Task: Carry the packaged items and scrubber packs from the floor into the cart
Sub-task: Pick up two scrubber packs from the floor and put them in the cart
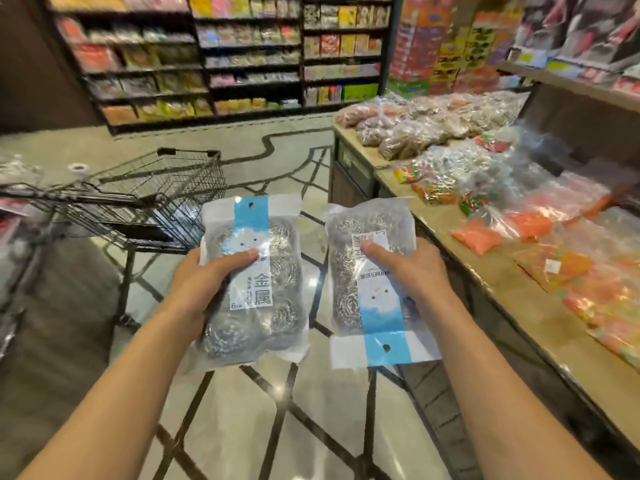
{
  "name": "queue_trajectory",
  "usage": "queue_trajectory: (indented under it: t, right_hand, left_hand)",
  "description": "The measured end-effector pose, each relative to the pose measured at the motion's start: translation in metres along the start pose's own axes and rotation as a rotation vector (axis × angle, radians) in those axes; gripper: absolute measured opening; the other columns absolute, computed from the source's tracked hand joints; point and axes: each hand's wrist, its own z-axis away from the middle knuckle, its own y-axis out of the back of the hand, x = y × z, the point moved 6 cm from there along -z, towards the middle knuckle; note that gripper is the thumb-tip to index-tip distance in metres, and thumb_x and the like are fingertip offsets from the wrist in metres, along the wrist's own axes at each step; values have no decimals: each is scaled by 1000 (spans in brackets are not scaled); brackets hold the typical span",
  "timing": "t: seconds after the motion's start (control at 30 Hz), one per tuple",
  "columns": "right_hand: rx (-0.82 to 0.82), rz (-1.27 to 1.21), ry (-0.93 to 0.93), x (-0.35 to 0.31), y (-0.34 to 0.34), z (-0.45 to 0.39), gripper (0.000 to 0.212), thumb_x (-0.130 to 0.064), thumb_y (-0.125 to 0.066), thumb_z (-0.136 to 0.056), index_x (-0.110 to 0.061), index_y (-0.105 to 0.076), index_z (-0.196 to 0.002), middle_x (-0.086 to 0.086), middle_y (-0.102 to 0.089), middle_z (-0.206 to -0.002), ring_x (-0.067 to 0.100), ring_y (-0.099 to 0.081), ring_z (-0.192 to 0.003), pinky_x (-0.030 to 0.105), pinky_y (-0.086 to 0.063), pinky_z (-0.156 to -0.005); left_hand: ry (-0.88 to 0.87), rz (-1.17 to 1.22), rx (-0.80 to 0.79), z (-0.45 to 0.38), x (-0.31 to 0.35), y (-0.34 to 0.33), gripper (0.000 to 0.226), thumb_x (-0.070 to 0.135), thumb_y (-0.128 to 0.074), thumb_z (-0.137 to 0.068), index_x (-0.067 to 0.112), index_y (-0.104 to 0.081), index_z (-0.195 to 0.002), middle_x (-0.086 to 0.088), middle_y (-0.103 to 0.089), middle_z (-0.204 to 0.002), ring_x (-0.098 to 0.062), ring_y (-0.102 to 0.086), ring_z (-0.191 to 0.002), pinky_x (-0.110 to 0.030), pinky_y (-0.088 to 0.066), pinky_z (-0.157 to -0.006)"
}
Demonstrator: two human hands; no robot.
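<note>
head view, only one there is: two scrubber packs are held up over the floor, one per hand. the left scrubber pack (254,282) is grasped along its left edge by the left hand (204,282), thumb laid across the front, fingers hidden behind. the right scrubber pack (372,282) is pinched the same way along its right edge by the right hand (412,271).

progress-wise, it looks like mid-carry. both packs are off the floor but not dropped in yet. the cart (156,195) is parked ahead and to the left, near the left pack but not touching it. its basket looks mostly bare from here, though the inside can't be fully checked. what's left on the floor can't be told, nothing more is seen down there.

orientation: both packs are held with the long axis running away from the camera, roughly side by side and apart. the left one has its hang-hole end pointing away, toward the cart. the right one is flipped, hang-hole end toward the person.

bagged goods are piled on the counter (450,233) to the right.
</note>
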Motion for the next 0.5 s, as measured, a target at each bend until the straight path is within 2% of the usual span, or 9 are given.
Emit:
queue_trajectory:
  t: [0.07,0.17,0.23,0.37,0.5]
  right_hand:
    - [-31,24,6,-12,-26,-31,53,-60,-90,-65,-21,-77,-98,-4,-81,-91,19,-78,-85,49,-64,-87]
    - [-49,60,21,-30,-65,-78,82,-78,-82,-47,-22,-75,-107,-2,-79,-97,22,-77,-89,50,-64,-85]
    - [-60,66,19,-39,-91,-110,79,-78,-82,-50,-22,-74,-107,-1,-79,-97,23,-77,-88,50,-64,-83]
    - [-49,54,-8,-63,-142,-178,87,-80,-81,-44,-23,-74,-109,-2,-79,-100,24,-77,-91,50,-64,-85]
    - [-55,7,-20,-95,-184,-237,78,-73,-85,-47,-23,-76,-106,-3,-81,-94,20,-79,-85,49,-65,-83]
  left_hand:
    - [26,9,29,-32,3,7,52,16,-90,-76,13,-69,-124,-11,-83,-98,-27,-81,-81,-38,-62,-70]
    - [32,26,64,-86,9,16,47,14,-90,-77,12,-70,-120,-13,-82,-98,-28,-81,-83,-40,-63,-74]
    - [28,30,82,-124,16,20,45,14,-90,-77,13,-69,-117,-11,-83,-96,-27,-81,-83,-41,-63,-75]
    - [32,30,77,-201,35,29,28,12,-86,-82,20,-71,-104,-5,-83,-88,-18,-80,-72,-31,-62,-60]
    - [28,17,81,-272,58,41,29,12,-87,-81,21,-71,-104,-1,-83,-85,-17,-80,-72,-28,-61,-58]
